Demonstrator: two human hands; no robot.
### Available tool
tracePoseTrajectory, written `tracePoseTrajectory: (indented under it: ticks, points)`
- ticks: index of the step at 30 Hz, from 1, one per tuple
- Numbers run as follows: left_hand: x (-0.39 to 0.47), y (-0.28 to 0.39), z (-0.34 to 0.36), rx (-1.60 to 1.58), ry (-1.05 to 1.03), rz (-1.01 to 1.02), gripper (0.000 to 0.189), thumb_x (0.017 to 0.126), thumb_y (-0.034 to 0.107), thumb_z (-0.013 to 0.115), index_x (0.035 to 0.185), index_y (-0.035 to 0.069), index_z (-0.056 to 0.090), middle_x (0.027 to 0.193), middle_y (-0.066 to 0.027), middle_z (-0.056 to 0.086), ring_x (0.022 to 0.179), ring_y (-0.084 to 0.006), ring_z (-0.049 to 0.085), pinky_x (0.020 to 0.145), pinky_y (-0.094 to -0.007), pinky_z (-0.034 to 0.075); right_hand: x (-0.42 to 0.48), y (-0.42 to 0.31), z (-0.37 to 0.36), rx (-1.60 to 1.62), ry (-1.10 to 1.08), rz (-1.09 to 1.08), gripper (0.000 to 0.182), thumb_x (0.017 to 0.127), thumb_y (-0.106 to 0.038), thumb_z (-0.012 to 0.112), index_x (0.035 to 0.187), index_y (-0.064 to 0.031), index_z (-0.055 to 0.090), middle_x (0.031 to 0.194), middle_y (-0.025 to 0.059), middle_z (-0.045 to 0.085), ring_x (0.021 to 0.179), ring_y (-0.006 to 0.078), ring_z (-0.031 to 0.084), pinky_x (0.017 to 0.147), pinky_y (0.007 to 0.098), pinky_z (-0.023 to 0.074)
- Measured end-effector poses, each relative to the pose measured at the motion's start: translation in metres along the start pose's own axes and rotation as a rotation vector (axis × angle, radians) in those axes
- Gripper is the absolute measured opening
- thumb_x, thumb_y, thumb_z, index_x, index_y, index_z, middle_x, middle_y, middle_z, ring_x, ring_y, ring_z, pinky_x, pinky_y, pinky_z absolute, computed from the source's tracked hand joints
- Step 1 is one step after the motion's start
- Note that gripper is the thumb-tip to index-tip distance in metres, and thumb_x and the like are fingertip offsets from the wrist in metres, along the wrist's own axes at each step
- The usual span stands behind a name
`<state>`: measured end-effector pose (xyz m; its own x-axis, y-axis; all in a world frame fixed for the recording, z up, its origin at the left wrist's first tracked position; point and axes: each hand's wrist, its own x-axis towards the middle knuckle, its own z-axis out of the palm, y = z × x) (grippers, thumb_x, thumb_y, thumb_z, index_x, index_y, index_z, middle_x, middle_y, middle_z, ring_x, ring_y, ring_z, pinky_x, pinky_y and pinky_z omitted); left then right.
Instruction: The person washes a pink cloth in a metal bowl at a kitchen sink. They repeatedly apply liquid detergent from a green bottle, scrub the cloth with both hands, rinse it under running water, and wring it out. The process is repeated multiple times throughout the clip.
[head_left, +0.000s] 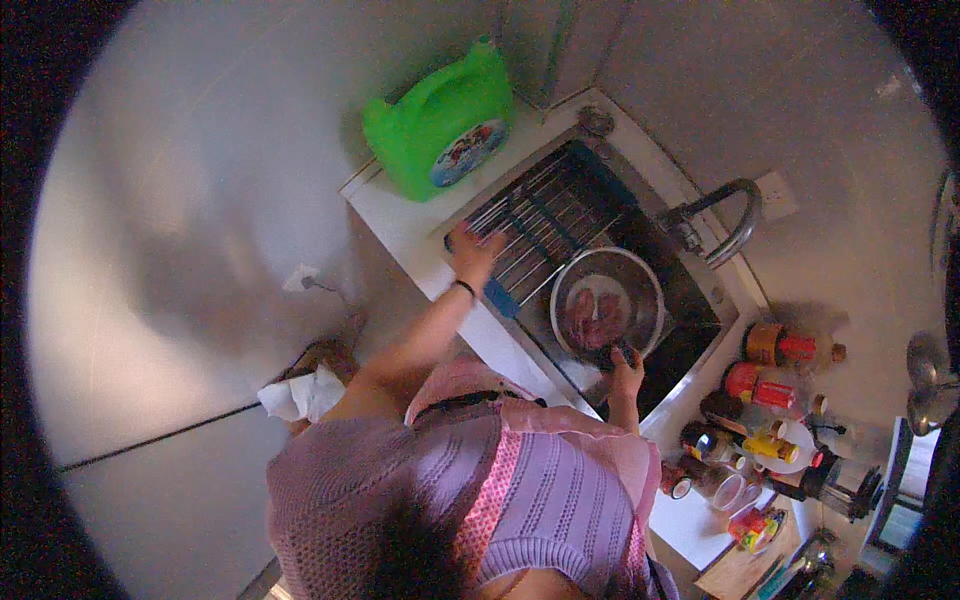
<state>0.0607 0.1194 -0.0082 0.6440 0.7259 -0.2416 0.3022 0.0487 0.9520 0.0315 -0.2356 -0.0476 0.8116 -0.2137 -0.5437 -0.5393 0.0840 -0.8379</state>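
Note:
My left hand (474, 253), blurred, is on the near end strip of a roll-up drying rack (536, 217) with metal rods and blue ends. Its fingers seem to wrap around that strip, with a dark band at the wrist. The rack lies across part of the sink (679, 360). Beside it, a round metal pot (645, 274) with a pale rim holds reddish-brown pieces that look like meat (596, 315), apparently in some liquid. My right hand (627, 375) grips the pot's dark handle (621, 355) at the near side.
A curved metal faucet (742, 225) rises behind the sink. A green plastic jug-like container (442, 120) stands on the counter (405, 217) at the far left. Several sauce bottles (765, 390) crowd the right counter. A wall outlet (778, 196) is near the faucet.

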Motion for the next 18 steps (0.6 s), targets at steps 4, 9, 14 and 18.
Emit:
tracePoseTrajectory:
  ticks: [4,9,14,18]
  points:
    - [0.085,0.005,-0.048,0.099,0.359,0.334,0.098,0.059,0.029,0.077,0.128,-0.004,0.017,0.12,-0.0185,0.036,0.111,-0.0278,0.036,0.093,-0.0353,0.032,-0.013,-0.016,0.009,0.038,0.022,0.051,0.051,0.072,-0.015,0.066,0.116,-0.0058,0.042,0.102,0.0082,0.052,0.084,0.0208,0.054,0.055,0.0318,0.0485]
    - [0.124,0.011,-0.045,-0.079,0.404,0.158,0.102,0.054,0.022,0.08,0.127,-0.002,0.014,0.124,-0.0168,0.034,0.112,-0.0278,0.036,0.095,-0.035,0.031,-0.025,-0.029,0.021,0.034,0.035,0.077,0.054,0.072,-0.014,0.066,0.118,-0.0054,0.04,0.101,0.009,0.053,0.084,0.0208,0.054,0.06,0.0341,0.0488]
    - [0.137,0.01,-0.034,-0.368,0.445,0.236,0.097,0.05,0.013,0.082,0.123,-0.002,0.02,0.122,-0.0151,0.035,0.109,-0.0269,0.038,0.095,-0.0357,0.031,-0.033,-0.045,0.032,0.035,0.024,0.122,0.054,0.073,-0.017,0.065,0.119,-0.0085,0.039,0.102,0.0086,0.052,0.086,0.0212,0.053,0.063,0.0365,0.0477]
    - [0.143,0.017,-0.021,-0.34,0.424,0.368,0.096,0.049,0.008,0.081,0.124,-0.002,0.021,0.121,-0.0144,0.037,0.11,-0.0264,0.038,0.095,-0.0359,0.031,-0.031,-0.052,0.031,0.078,0.061,0.128,0.053,0.074,-0.016,0.064,0.12,-0.0089,0.038,0.102,0.0074,0.054,0.087,0.0207,0.054,0.063,0.0356,0.0462]
